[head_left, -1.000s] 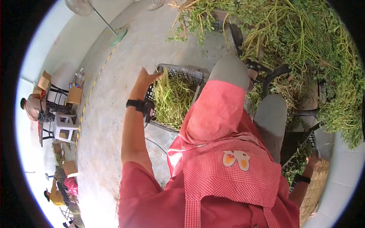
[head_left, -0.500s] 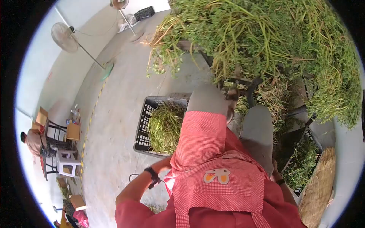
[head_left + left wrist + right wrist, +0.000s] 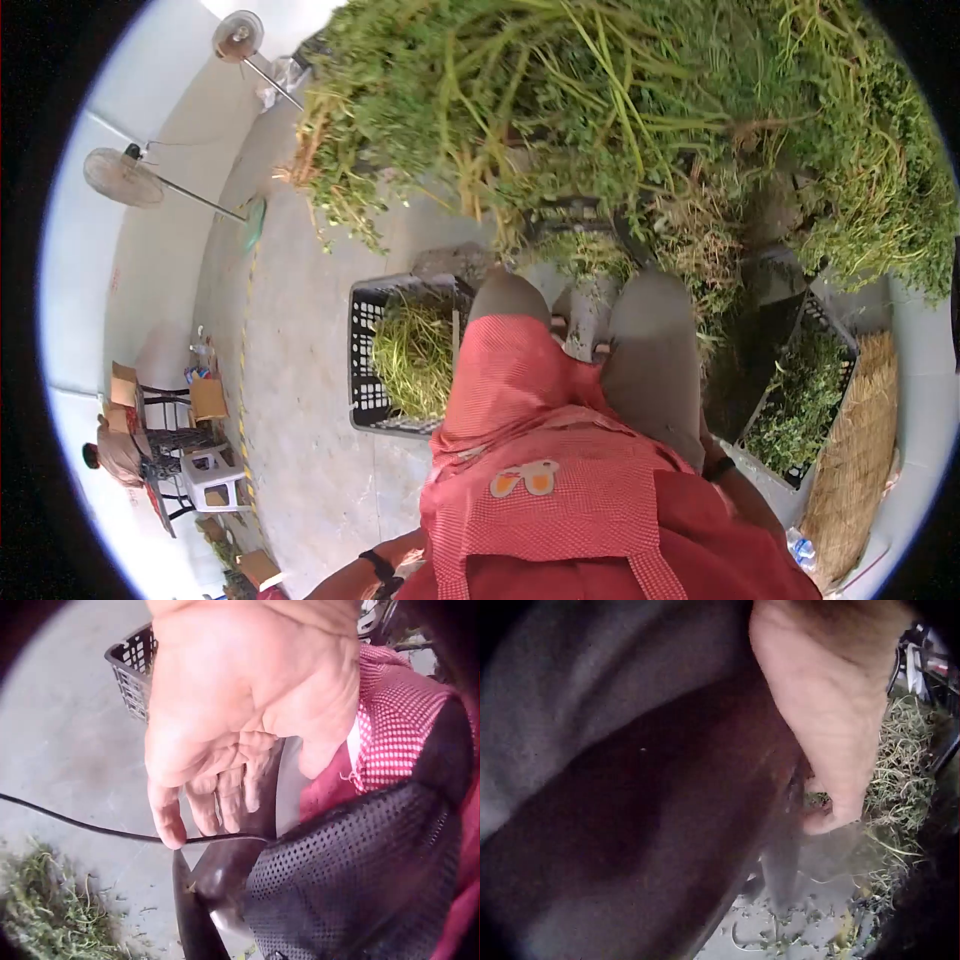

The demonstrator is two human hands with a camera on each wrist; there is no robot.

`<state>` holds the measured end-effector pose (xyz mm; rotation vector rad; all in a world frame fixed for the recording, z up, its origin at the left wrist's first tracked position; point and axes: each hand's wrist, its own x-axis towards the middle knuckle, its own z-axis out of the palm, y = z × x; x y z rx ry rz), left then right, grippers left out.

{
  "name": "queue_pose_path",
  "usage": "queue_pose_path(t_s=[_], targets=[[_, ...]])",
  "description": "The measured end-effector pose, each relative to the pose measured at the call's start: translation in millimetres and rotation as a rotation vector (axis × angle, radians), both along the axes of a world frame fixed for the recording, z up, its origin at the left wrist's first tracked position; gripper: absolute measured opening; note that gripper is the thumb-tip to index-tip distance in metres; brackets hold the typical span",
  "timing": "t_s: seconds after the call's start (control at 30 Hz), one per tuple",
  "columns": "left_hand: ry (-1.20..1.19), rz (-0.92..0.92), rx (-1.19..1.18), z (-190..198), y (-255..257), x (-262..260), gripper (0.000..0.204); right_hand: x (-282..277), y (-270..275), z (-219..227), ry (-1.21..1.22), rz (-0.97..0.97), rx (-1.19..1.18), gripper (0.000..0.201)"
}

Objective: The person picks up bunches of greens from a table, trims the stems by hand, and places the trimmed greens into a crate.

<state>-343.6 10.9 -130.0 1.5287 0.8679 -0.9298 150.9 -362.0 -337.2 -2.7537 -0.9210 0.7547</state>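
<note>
My left hand (image 3: 247, 697) hangs low at my left side, palm showing in the left wrist view, fingers loosely extended. Its fingertips are right by a dark curved seat (image 3: 259, 802) and a thin black cord (image 3: 90, 829). A black mesh pouch (image 3: 337, 870) is close beside it. My right hand (image 3: 825, 712) reaches down beside my right thigh, along the edge of a dark brown surface (image 3: 652, 817). Its fingertips curl inward there, mostly hidden; I cannot tell whether they grip that edge. A heap of green stalks (image 3: 560, 100) fills the area in front of my knees.
A black crate (image 3: 368, 350) of yellow-green stems stands left of my knees. To the right is a crate holding leafy greens (image 3: 800, 400), beside a straw mat (image 3: 855, 450). Standing fans (image 3: 125, 178) and a white stool (image 3: 212, 475) are along the left. Loose greens (image 3: 52, 900) lie on the floor.
My left hand has left the stem crate and dropped back to my side. The right hand has come from the right-hand crate to beside my thigh. The heap now appears nearer.
</note>
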Motion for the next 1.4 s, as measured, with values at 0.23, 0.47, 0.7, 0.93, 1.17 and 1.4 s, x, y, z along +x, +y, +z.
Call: queue_pose_path(t_s=[0.23,0.47,0.7,0.93,1.17,1.4], targets=[[0.095,0.065,-0.095,26,-17,-23,0.036,-5,17,-10,0.094,0.060,-0.011,0.033],[0.113,0.025,-0.007,44,-7,4,0.036,-3,20,-17,0.160,0.117,-0.006,0.032],[-0.063,0.494,0.376,60,33,163,0.056,-2,27,-14,0.152,0.135,-0.018,0.031],[-0.233,0.193,0.316,48,43,257,0.105,-2,24,-12,0.133,0.102,-0.049,0.031],[-0.479,0.158,0.272,-24,56,236,0.125,-5,20,-1,0.118,0.061,-0.144,0.030],[-0.226,-0.107,0.320,-5,66,240,0.129,-6,19,4,0.138,0.007,-0.218,0.030]])
